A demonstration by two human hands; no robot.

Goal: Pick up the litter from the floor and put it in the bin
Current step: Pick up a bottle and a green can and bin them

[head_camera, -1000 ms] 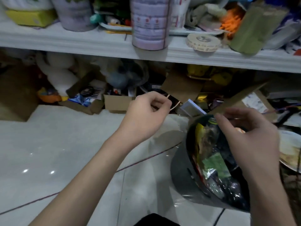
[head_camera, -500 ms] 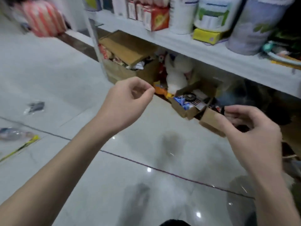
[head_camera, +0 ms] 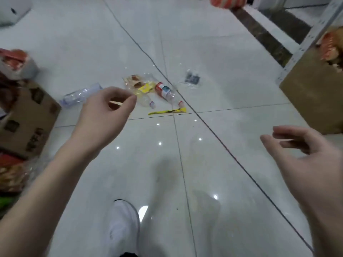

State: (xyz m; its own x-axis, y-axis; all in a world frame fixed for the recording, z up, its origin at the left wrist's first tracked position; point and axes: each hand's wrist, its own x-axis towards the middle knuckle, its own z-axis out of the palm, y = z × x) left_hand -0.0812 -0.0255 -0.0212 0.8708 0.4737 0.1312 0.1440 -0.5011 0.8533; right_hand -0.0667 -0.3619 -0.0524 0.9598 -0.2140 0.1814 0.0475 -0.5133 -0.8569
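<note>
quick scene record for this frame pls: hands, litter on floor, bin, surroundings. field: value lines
left hand: raised over the floor, fingers curled, a thin pale stick-like thing showing between thumb and fingers
right hand: open, empty, fingers loosely curved
litter: clear bottle, red-label bottle, wrapper pile, yellow wrapper strip, small dark packet
litter state: all lying on the tile floor, ahead of the hands
bin: not in view
surroundings: cardboard box at left, shelf frame at right, white shoe below
</note>
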